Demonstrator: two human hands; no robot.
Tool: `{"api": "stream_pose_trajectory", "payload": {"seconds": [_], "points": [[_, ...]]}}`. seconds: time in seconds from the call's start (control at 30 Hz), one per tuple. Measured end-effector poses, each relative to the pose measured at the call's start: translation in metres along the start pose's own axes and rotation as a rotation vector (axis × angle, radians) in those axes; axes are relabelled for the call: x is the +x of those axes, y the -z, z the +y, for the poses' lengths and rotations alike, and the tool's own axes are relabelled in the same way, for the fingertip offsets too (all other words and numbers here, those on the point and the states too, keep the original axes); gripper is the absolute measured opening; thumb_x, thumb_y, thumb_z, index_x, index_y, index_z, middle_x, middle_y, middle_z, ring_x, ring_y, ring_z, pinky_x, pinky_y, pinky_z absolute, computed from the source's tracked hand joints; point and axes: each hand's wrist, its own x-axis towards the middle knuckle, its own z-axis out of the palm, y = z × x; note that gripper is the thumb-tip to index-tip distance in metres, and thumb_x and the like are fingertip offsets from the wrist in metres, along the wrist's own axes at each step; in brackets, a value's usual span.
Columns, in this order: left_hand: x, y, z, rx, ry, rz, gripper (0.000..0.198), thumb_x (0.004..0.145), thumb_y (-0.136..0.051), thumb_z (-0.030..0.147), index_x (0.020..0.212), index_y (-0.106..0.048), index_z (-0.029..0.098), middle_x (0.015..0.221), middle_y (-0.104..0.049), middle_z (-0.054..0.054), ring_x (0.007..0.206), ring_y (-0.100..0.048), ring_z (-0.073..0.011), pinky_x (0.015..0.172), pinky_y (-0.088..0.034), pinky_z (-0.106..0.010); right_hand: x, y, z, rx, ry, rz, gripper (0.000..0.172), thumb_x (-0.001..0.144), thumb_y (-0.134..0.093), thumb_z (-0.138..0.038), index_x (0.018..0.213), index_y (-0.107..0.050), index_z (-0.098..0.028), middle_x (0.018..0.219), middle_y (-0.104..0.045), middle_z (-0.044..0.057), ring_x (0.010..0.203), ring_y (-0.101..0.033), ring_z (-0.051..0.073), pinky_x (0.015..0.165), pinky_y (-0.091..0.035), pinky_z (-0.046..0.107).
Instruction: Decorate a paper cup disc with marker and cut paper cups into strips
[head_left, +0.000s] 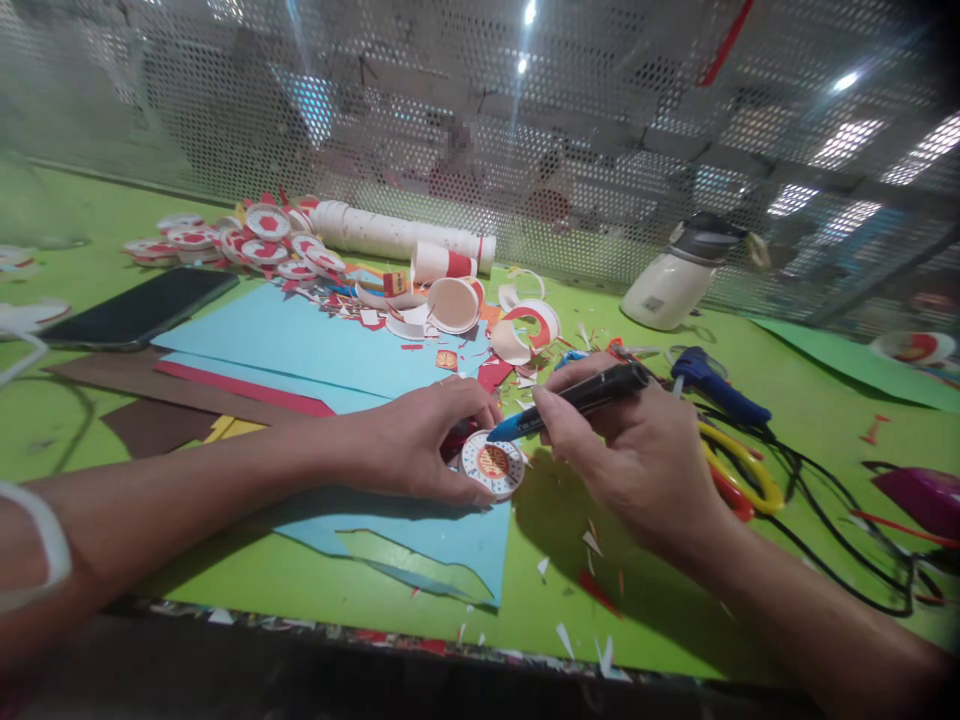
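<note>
Holding a blue-tipped black marker (pixel 581 398) at a small, round, white paper disc (pixel 493 464) with an orange centre.
Pinching the disc in the left hand (pixel 433 443), over light-blue paper (pixel 480 540); clasping the marker in the right hand (pixel 634 460).

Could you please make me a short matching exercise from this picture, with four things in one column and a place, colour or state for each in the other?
Things:
1. Marker
2. Disc
3. Phone
4. Bottle

Descriptions:
A. Dark, lying flat at the picture's left
B. Held by the fingers of the left hand
C. Pale, towards the back on the picture's right
D. Held in the right hand

Right pairs: 1-D, 2-B, 3-A, 4-C
</note>
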Motion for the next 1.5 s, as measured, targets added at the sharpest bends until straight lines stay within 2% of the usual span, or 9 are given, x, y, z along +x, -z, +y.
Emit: {"api": "stream_pose_trajectory", "payload": {"seconds": [0.17, 0.27, 0.4, 0.53, 0.7, 0.83, 1.03, 1.33, 1.5], "points": [[0.001, -0.001, -0.003, -0.011, -0.013, -0.009, 0.037, 0.07, -0.071, 0.038, 0.095, -0.054, 0.017, 0.093, -0.056, -0.004, 0.076, -0.049, -0.0151, 0.064, -0.039, -0.027, -0.001, -0.003, 0.001, -0.001, -0.01, -0.042, 0.014, 0.086, -0.06, -0.025, 0.074, -0.058, -0.018, 0.058, -0.057, -0.004, 0.046, -0.052, 0.008, 0.044, -0.042, 0.02], [0.001, 0.0, -0.002, -0.003, -0.013, -0.004, 0.037, 0.068, -0.072, 0.037, 0.094, -0.055, 0.016, 0.091, -0.055, -0.004, 0.074, -0.048, -0.0147, 0.064, -0.039, -0.027, -0.001, 0.0, -0.004, -0.02, 0.015, -0.003, 0.014, 0.086, -0.061, -0.024, 0.072, -0.059, -0.019, 0.06, -0.06, -0.003, 0.047, -0.053, 0.009, 0.045, -0.043, 0.021], [0.0, 0.001, 0.0, 0.026, 0.023, -0.005, 0.046, 0.067, -0.073, 0.039, 0.103, -0.054, 0.017, 0.096, -0.056, -0.005, 0.077, -0.049, -0.0157, 0.066, -0.041, -0.027, 0.008, 0.018, -0.006, -0.036, -0.004, 0.261, 0.015, 0.086, -0.064, -0.028, 0.074, -0.062, -0.021, 0.058, -0.059, -0.002, 0.045, -0.05, 0.01, 0.043, -0.041, 0.024], [-0.001, 0.001, -0.001, 0.07, 0.01, 0.017, 0.041, 0.068, -0.071, 0.039, 0.1, -0.055, 0.018, 0.105, -0.056, -0.007, 0.082, -0.052, -0.0168, 0.069, -0.042, -0.027, 0.027, 0.044, 0.01, -0.022, 0.017, 0.526, 0.021, 0.085, -0.066, -0.034, 0.069, -0.06, -0.021, 0.051, -0.05, -0.005, 0.041, -0.045, 0.01, 0.041, -0.038, 0.026], [-0.002, -0.001, -0.001, 0.059, 0.033, 0.005, 0.041, 0.07, -0.069, 0.039, 0.101, -0.054, 0.018, 0.106, -0.056, -0.007, 0.079, -0.053, -0.0157, 0.068, -0.043, -0.028, 0.042, 0.058, 0.036, -0.143, -0.161, 0.446, 0.033, 0.079, -0.068, -0.034, 0.053, -0.053, -0.019, 0.046, -0.047, -0.005, 0.04, -0.042, 0.009, 0.04, -0.033, 0.025], [-0.002, -0.002, -0.003, 0.034, 0.06, -0.011, 0.043, 0.071, -0.068, 0.04, 0.106, -0.053, 0.019, 0.107, -0.055, -0.007, 0.08, -0.054, -0.0163, 0.068, -0.044, -0.028, 0.044, 0.051, 0.048, -0.186, -0.274, 0.319, 0.025, 0.073, -0.07, -0.036, 0.062, -0.06, -0.017, 0.054, -0.054, -0.002, 0.048, -0.046, 0.011, 0.046, -0.036, 0.026], [-0.001, -0.001, -0.005, 0.046, 0.056, -0.017, 0.046, 0.07, -0.069, 0.04, 0.107, -0.053, 0.019, 0.105, -0.054, -0.006, 0.079, -0.053, -0.0161, 0.069, -0.044, -0.028, 0.045, 0.041, 0.06, -0.19, -0.44, 0.018, 0.031, 0.071, -0.069, -0.042, 0.06, -0.061, -0.014, 0.057, -0.056, 0.0, 0.052, -0.046, 0.011, 0.05, -0.036, 0.026], [-0.001, -0.001, -0.003, 0.059, 0.074, -0.007, 0.049, 0.069, -0.068, 0.043, 0.109, -0.054, 0.018, 0.106, -0.055, -0.007, 0.082, -0.054, -0.018, 0.071, -0.044, -0.03, 0.043, 0.039, 0.064, -0.232, -0.416, 0.044, 0.033, 0.071, -0.068, -0.044, 0.057, -0.058, -0.015, 0.055, -0.052, -0.001, 0.053, -0.043, 0.011, 0.049, -0.034, 0.026], [-0.001, -0.002, -0.004, 0.018, 0.069, -0.022, 0.046, 0.07, -0.068, 0.041, 0.108, -0.053, 0.018, 0.101, -0.056, -0.006, 0.079, -0.054, -0.0167, 0.067, -0.044, -0.028, 0.048, 0.048, 0.065, -0.124, -0.391, 0.244, 0.034, 0.069, -0.071, -0.044, 0.055, -0.054, -0.018, 0.053, -0.051, -0.002, 0.049, -0.043, 0.011, 0.047, -0.035, 0.026]]}}
